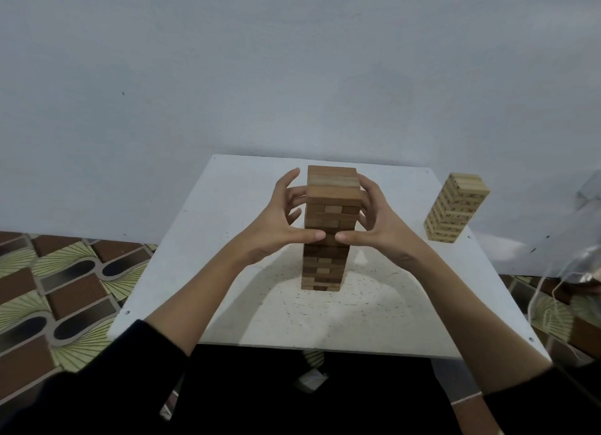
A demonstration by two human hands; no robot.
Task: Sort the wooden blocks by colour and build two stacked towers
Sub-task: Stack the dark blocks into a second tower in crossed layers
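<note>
A tall tower of dark brown wooden blocks (pixel 331 203) stands in the middle of the small white table (pixel 227 272). My left hand (pixel 276 220) cups its left side and my right hand (pixel 380 226) cups its right side, fingers spread around the upper half. Both thumbs lie across the front of the tower, tips almost meeting. The hands hide the tower's middle layers. I cannot tell how firmly they press on it. A second, shorter tower of pale printed blocks (pixel 457 207) stands apart at the table's far right corner.
A plain grey wall rises just behind the table. Patterned floor (pixel 58 291) shows on the left and right. A clear plastic bag with strings (pixel 582 265) lies off the table's right edge. Dark clothing fills the bottom of the view.
</note>
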